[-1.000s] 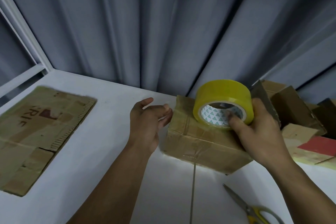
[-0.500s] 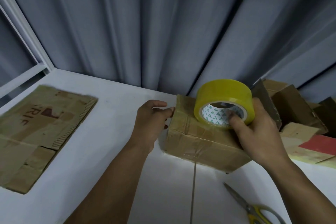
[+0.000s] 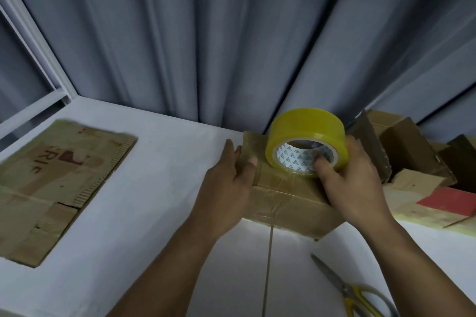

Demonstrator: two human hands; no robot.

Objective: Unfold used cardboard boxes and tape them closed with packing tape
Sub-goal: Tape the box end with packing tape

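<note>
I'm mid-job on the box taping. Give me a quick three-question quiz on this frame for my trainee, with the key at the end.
1. True or false: the tape roll stands on its edge on top of the cardboard box.
2. Where do the scissors lie? A: on top of the box. B: on the table, nearer the person than the box. C: inside the roll's core.
3. Which hand grips the roll, with a fingertip in its core?
Key: 1 true. 2 B. 3 the right hand.
</note>
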